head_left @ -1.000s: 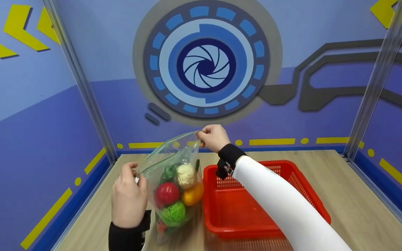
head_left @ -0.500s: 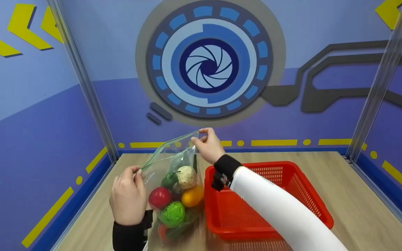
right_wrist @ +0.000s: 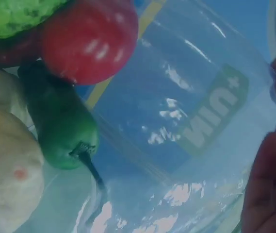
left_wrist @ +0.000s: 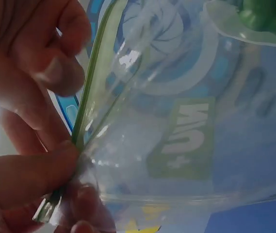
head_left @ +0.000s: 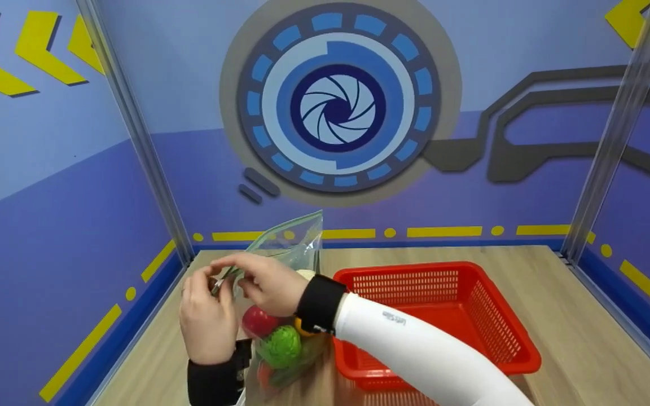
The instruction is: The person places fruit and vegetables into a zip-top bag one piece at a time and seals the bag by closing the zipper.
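A clear zip-top bag (head_left: 308,254) with a green zip stands on the table, leaning between my hands. Through its film show a red tomato-like ball (head_left: 259,321), a green lettuce-like ball (head_left: 281,345), something orange, a pale cauliflower-like piece and, in the right wrist view, a green pepper (right_wrist: 67,121). My left hand (head_left: 207,318) pinches the bag's left top corner. Reaching across in front of the bag, my right hand (head_left: 274,282) has its fingers at that same corner. In the left wrist view fingers (left_wrist: 36,167) pinch the green zip (left_wrist: 93,68); overlapping hands hide part of the grip.
To the right of the bag sits a red perforated plastic basket (head_left: 497,316), partly behind the right sleeve (head_left: 409,338). The wooden table (head_left: 596,338) runs up to blue printed walls, with metal posts (head_left: 144,146) at the corners.
My right hand has let go of the bag's right top corner and moved left and down to the left corner. The left hand keeps its hold. The bag's right corner stands up unheld.
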`<state>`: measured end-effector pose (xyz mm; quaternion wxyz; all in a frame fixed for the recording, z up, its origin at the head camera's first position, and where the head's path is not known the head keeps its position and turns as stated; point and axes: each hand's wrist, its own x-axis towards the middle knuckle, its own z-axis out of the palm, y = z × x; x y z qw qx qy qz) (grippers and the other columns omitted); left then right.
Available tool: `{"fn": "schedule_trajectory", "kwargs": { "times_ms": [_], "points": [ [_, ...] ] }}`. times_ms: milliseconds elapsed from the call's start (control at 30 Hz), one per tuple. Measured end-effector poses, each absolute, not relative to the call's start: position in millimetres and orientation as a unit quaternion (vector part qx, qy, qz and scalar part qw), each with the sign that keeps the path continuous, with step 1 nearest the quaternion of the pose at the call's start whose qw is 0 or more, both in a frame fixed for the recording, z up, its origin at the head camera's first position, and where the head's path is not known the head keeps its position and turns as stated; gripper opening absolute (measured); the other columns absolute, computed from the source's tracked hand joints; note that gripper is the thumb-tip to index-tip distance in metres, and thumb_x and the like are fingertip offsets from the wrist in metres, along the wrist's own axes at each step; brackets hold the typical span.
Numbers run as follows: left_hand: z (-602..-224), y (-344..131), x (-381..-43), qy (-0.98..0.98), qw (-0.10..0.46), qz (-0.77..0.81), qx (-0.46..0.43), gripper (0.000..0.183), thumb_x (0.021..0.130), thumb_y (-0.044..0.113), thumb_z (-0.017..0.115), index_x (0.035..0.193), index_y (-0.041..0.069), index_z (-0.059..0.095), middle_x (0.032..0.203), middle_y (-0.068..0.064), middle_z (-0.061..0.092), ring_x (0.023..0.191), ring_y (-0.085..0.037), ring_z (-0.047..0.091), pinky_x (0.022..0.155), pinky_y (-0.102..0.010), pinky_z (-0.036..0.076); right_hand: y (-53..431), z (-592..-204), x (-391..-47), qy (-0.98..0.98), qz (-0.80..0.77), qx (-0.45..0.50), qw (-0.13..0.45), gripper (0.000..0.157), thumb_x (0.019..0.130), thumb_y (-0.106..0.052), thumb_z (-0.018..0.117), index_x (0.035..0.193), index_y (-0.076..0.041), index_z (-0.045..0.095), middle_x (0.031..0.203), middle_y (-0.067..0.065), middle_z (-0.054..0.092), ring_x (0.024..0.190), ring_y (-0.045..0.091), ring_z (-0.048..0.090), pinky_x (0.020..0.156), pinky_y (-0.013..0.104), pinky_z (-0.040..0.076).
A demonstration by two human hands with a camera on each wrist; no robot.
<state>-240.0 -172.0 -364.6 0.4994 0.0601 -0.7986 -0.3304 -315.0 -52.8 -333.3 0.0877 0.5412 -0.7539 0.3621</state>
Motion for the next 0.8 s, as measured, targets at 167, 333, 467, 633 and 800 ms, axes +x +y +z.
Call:
{"fn": "schedule_trajectory", "kwargs": {
  "times_ms": [167, 333, 467, 633, 800],
  "points": [
    [-359.2, -176.4, -233.6, -0.796, 0.449, -0.397, 0.087, 0.029, 0.094, 0.007, 0.073, 0.116, -0.002, 0.056, 0.093, -0.02, 0.068, 0.079, -0.032, 0.07, 0.071, -0.031, 0.056, -59.0, -336.2, -319.3, -0.754, 0.354, 0.545, 0.094, 0.035, 0.103, 0.001, 0.055, 0.137, -0.006, 0.062, 0.131, 0.013, 0.067, 0.113, 0.022, 0.066, 0.092, 0.016, 0.052],
    [-357.7, -180.8, -227.9, -0.791, 0.43, -0.431, 0.062, 0.018, 0.097, 0.004, 0.068, 0.113, -0.002, 0.062, 0.1, -0.019, 0.071, 0.084, -0.025, 0.07, 0.071, -0.01, 0.048, -59.1, -340.8, -323.5, -0.747, 0.358, 0.542, 0.142, 0.02, 0.099, -0.012, 0.067, 0.117, -0.007, 0.072, 0.113, 0.011, 0.068, 0.101, 0.023, 0.064, 0.087, 0.025, 0.055],
    [-359.0, -180.7, -227.5, -0.793, 0.447, -0.408, 0.061, 0.014, 0.096, 0.003, 0.069, 0.11, 0.001, 0.065, 0.096, -0.016, 0.072, 0.082, -0.024, 0.069, 0.073, -0.016, 0.05, -60.2, -340.5, -322.6, -0.758, 0.343, 0.533, 0.156, 0.015, 0.1, -0.014, 0.066, 0.113, -0.007, 0.071, 0.111, 0.01, 0.068, 0.101, 0.021, 0.065, 0.087, 0.023, 0.053],
    [-358.5, -179.3, -226.4, -0.794, 0.453, -0.399, 0.071, 0.013, 0.096, 0.002, 0.069, 0.108, 0.001, 0.063, 0.097, -0.015, 0.071, 0.089, -0.026, 0.068, 0.076, -0.022, 0.053, -58.6, -337.2, -322.7, -0.765, 0.323, 0.532, 0.163, 0.013, 0.101, -0.013, 0.064, 0.112, -0.006, 0.069, 0.108, 0.01, 0.068, 0.099, 0.02, 0.066, 0.087, 0.019, 0.052],
    [-357.6, -180.4, -225.1, -0.79, 0.452, -0.408, 0.08, 0.013, 0.096, 0.002, 0.069, 0.107, 0.001, 0.063, 0.098, -0.015, 0.071, 0.091, -0.027, 0.068, 0.075, -0.019, 0.051, -52.3, -336.2, -327.4, -0.766, 0.32, 0.534, 0.159, 0.013, 0.102, -0.011, 0.063, 0.111, -0.004, 0.068, 0.106, 0.012, 0.067, 0.098, 0.022, 0.067, 0.087, 0.022, 0.053]
  ]
}}
